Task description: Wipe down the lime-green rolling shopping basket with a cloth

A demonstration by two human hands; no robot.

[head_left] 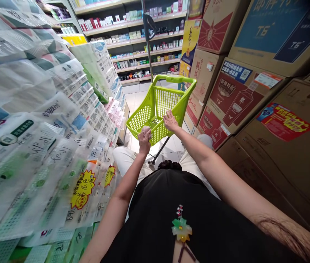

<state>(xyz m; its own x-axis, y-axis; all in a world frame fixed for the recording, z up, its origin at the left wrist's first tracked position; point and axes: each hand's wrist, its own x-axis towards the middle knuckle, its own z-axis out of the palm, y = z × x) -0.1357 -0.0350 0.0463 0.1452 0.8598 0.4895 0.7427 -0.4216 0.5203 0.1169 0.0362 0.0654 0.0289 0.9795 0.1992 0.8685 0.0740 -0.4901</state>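
In the head view, a lime-green plastic shopping cart [181,104] stands just ahead of my knees, its lattice basket on a thin metal frame. My left hand [144,140] is at the basket's near left corner, with its fingers closed around a crumpled, pale wad [146,129] that looks like tissue or thin cloth. Farther right, my right hand [170,121] lies on the near rim of the basket, fingers stretched out and slightly apart. Nothing shows in that hand. The visible inside of the basket shows only its green lattice floor and walls.
Wrapped paper packs [45,146] with handwritten prices are stacked high along the left. Cardboard cartons [234,95] form a wall on the right. Beyond the cart, shelves [133,23] hold small boxes and bottles, with a grey upright post [147,40] before them. Pale floor tiles [140,95] run between.
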